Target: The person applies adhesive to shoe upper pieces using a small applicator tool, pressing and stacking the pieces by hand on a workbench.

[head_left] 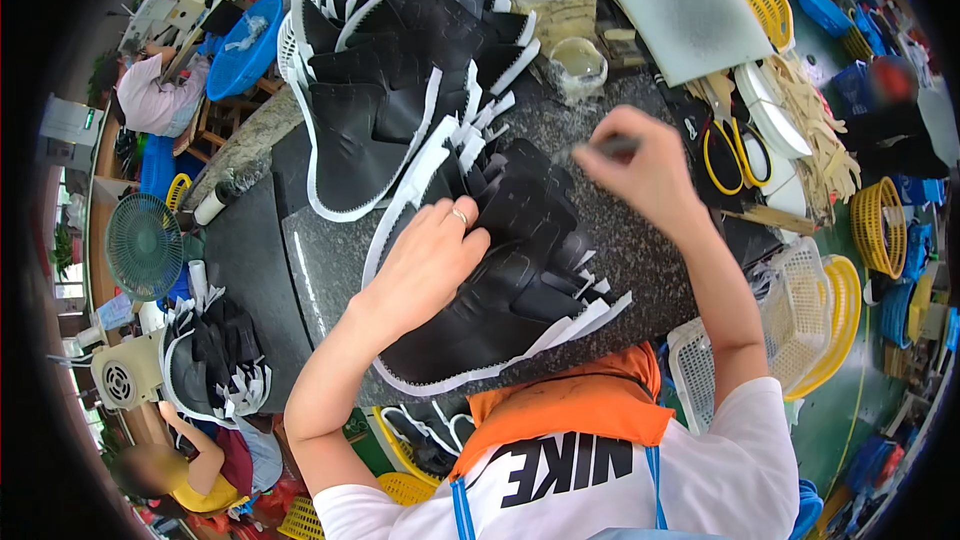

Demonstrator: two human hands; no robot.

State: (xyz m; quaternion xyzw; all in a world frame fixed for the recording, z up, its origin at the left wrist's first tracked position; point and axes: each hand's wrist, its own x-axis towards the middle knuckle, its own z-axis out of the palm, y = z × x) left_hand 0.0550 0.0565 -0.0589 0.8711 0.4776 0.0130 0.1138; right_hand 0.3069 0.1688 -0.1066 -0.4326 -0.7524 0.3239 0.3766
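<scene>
Two hands at a fanned stack of shoe pieces

The left hand (430,252) rests with bent fingers on the black shoe pieces (440,333), fanned on the near part of the speckled bench (640,280); whether it grips them cannot be told. The right hand (645,165), slightly blurred, has its fingers closed around a small dark object (616,147) beside the stack. A second pile (350,155) lies beyond; yellow-handled scissors (722,110) lie at right. A fan (145,246) stands at far left.

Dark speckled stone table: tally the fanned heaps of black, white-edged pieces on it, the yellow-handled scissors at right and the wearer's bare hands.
Heaps, near heap and far heap: 2
Yellow-handled scissors: 1
Bare hands, left hand and right hand: 2
Total: 5
</scene>
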